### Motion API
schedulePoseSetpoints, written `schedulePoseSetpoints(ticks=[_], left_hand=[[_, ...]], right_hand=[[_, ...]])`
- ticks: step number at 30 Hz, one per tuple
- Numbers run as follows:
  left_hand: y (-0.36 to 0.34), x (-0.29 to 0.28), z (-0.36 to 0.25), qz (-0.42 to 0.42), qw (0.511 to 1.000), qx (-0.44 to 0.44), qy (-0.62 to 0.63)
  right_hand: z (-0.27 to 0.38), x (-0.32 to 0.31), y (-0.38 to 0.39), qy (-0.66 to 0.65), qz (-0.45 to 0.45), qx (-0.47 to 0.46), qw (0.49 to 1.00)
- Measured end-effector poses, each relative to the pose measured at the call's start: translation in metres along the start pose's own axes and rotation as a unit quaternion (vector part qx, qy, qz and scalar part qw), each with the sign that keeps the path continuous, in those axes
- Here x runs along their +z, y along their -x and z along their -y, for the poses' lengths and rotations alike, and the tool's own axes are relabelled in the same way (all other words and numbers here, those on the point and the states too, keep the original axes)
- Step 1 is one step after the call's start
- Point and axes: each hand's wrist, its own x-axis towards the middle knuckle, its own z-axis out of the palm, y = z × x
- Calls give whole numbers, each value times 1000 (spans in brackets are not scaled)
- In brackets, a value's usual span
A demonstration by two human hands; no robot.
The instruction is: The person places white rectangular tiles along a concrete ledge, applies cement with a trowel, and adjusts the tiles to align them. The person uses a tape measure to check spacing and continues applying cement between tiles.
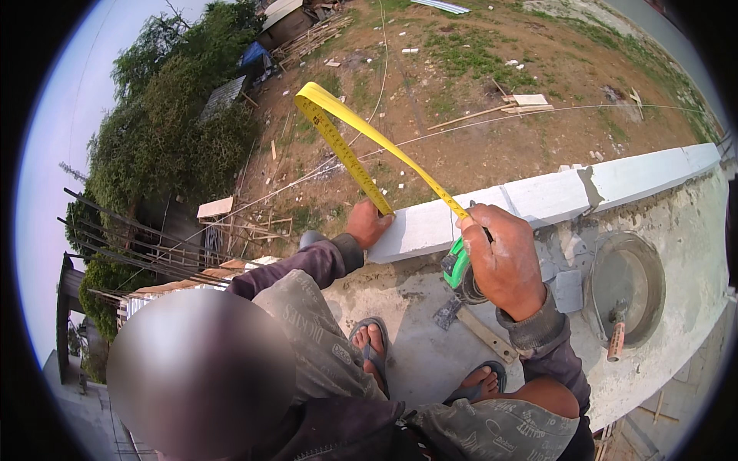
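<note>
My left hand (369, 225) is closed by the left end of a row of white blocks (419, 228), its fingers holding the free end of a yellow tape blade (346, 157) there. From that hand the blade rises, folds over in a loop above the wall, and slopes down to my right hand (505, 261). That right hand grips the tape measure, whose green case (459, 265) shows below its fingers. A small dark thing pokes out between thumb and forefinger; its kind cannot be made out.
On the concrete ledge (415, 296) lie a hatchet-like tool with a wooden handle (488, 336) and a pale block piece (568, 290). A round mortar basin (657, 296) holds a trowel with an orange handle (616, 342). Beyond the blocks, the ground drops away; strings cross there.
</note>
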Motion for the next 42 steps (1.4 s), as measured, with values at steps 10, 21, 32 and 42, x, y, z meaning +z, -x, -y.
schedulePoseSetpoints(ticks=[10,21,32,42], left_hand=[[-1,1,3,13,1000,-1,-20],[-11,-8,-24,27,999,41,-1],[-132,126,-275,93,965,245,4],[-166,207,-297,22,982,186,23]], right_hand=[[1,-1,1,10,0,-4,1000],[0,-16,3,-45,-43,-1,998],[-35,-165,50,48,-288,134,947],[-76,-176,56,87,-295,134,942]])
